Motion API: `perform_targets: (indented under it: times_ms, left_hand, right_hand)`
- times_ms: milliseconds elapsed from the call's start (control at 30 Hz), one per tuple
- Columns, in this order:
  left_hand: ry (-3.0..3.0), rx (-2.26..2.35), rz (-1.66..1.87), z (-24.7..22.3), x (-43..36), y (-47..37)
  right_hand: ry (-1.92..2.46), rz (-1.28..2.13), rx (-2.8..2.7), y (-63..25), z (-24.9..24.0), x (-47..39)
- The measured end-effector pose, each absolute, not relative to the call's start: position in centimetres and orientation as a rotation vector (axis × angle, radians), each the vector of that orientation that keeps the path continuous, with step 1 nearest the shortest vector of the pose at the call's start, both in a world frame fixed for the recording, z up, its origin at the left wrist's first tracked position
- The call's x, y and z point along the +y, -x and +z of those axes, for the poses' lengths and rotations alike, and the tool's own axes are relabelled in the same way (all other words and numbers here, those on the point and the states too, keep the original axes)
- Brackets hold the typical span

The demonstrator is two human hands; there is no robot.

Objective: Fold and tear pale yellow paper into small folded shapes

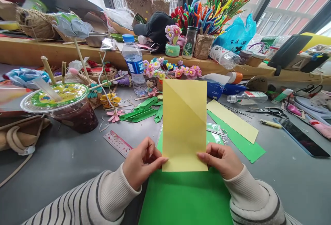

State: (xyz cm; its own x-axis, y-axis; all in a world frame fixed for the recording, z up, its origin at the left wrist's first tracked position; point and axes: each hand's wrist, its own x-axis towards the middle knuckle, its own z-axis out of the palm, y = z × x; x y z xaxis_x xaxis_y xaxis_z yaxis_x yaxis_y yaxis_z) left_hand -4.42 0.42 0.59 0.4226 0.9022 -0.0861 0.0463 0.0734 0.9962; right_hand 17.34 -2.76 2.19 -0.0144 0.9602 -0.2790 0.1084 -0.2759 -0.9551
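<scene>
Yellow paper (184,128), diagonally creased, held at centre of frame; lower sides pinched by fingers (158,163) of left hand (139,164) and right hand (226,159). Buckling could be caused by inward squeeze.

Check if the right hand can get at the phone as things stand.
Likely yes: the phone lies uncovered, with nothing tall between it and the right hand. That hand pinches the yellow paper, though, so it would probably have to let go first.
</scene>
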Motion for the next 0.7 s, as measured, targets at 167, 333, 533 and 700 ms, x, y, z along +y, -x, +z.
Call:
perform_targets:
  times_ms: [167, 333, 533, 700]
  left_hand:
    - [-1.128, 0.976, 0.640, 1.3, 0.9, 4.2]
    - [-1.094, 1.079, 0.546, 1.9, 1.1, 4.3]
    - [-1.146, 1.080, 0.542, 1.8, 1.2, 4.5]
    - [-1.164, 1.110, 0.550, 2.0, 1.2, 4.4]
  right_hand:
    - [1.465, 1.366, -1.183, -17.4, 1.8, -2.8]
    - [1.447, 1.382, -1.155, -17.2, 1.9, -2.9]
    - [1.411, 1.384, -0.972, -17.0, 1.9, -2.9]
    - [1.442, 1.353, -1.032, -17.1, 1.6, -2.8]
